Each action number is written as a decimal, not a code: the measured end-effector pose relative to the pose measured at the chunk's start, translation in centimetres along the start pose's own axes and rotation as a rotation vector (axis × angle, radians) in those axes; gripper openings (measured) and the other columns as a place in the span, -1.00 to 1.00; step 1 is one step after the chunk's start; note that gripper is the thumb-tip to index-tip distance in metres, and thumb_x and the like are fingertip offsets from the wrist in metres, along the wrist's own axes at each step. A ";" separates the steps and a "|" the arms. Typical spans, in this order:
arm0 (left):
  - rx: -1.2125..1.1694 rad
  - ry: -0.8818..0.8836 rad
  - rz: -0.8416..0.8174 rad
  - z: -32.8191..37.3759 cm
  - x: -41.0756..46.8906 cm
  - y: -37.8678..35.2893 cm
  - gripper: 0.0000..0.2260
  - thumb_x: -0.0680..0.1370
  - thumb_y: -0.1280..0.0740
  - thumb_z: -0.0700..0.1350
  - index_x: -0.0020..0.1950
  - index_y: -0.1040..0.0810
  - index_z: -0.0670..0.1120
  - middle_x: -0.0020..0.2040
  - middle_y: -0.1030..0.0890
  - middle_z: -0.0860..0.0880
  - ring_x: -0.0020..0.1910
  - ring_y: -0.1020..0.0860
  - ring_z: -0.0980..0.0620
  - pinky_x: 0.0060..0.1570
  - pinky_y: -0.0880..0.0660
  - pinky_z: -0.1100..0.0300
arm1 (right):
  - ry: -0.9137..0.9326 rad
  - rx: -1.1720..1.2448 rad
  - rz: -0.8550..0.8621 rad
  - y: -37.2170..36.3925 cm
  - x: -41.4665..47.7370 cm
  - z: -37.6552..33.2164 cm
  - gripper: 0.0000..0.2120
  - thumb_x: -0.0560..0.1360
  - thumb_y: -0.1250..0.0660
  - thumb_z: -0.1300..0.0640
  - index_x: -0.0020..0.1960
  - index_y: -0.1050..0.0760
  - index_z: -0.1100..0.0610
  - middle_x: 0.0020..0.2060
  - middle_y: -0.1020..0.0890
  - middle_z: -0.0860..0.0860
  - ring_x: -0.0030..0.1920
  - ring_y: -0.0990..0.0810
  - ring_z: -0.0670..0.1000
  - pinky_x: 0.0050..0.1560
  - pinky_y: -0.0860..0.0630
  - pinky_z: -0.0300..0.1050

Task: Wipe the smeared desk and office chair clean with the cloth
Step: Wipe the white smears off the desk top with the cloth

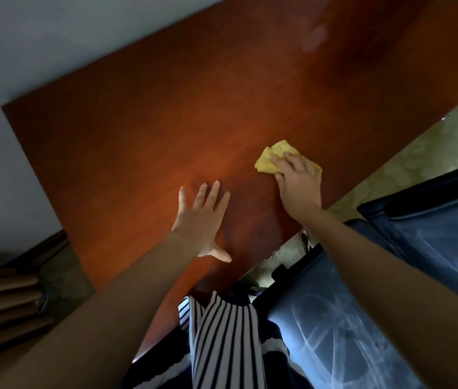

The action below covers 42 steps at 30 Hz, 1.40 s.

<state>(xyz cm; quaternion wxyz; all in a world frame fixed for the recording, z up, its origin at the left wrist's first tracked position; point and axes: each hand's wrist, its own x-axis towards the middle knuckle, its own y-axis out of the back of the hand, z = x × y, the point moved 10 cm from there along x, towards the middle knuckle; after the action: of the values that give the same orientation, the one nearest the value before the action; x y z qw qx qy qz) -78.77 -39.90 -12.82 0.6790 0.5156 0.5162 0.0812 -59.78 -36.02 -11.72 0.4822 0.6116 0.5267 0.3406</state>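
The yellow cloth (271,160) is pressed onto the surface (138,130) not far from its near edge, toward the right. It is held bunched under the bent fingers (281,160) of the right hand (300,183). The left hand (202,217) is laid flat beside it, fingers spread wide, holding nothing. The surface is judged partly wiped at most, since a pale smear (313,37) is seen toward its far right corner, well apart from the cloth. The chair (334,332), just off the near edge, is covered in white streaks and appears untouched, so most of the work is judged to remain. The far right corner is cut off, the chair's base is hidden, and fainter smears cannot be told from glare.
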 end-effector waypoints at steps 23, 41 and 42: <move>0.190 -0.094 0.034 3.5 -0.8 -0.1 0.24 0.25 -0.37 0.44 0.52 0.35 -0.16 0.52 0.31 -0.22 0.52 0.24 -0.21 0.34 0.28 -0.39 | 0.527 -0.083 0.118 1.2 -10.7 3.5 -0.55 0.41 -0.16 0.32 0.25 -0.45 0.06 0.13 -0.60 0.14 0.02 -0.52 0.19 -0.02 -0.45 0.06; 0.031 -0.077 0.125 0.9 -5.0 -3.5 0.13 0.31 -0.25 0.47 0.52 0.34 -0.09 0.52 0.34 -0.16 0.51 0.28 -0.16 0.35 0.26 -0.34 | -0.354 0.114 0.215 1.0 -6.8 4.5 -0.68 0.59 -0.22 0.11 0.34 -0.45 0.00 0.31 -0.46 0.05 0.28 -0.33 0.17 0.24 -0.24 0.10; 0.019 -0.073 0.122 0.3 -5.5 -4.2 0.13 0.31 -0.25 0.48 0.52 0.34 -0.09 0.52 0.35 -0.15 0.51 0.29 -0.16 0.35 0.27 -0.34 | -0.325 0.110 0.212 0.6 -7.6 3.6 -0.68 0.59 -0.23 0.11 0.33 -0.46 0.00 0.30 -0.47 0.05 0.27 -0.34 0.17 0.23 -0.25 0.10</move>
<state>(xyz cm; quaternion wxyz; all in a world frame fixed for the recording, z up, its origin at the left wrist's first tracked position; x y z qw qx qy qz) -82.77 -45.50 -12.74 0.6864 0.5551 0.4594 0.0987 -57.91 -44.18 -11.54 0.4881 0.7360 0.3924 0.2571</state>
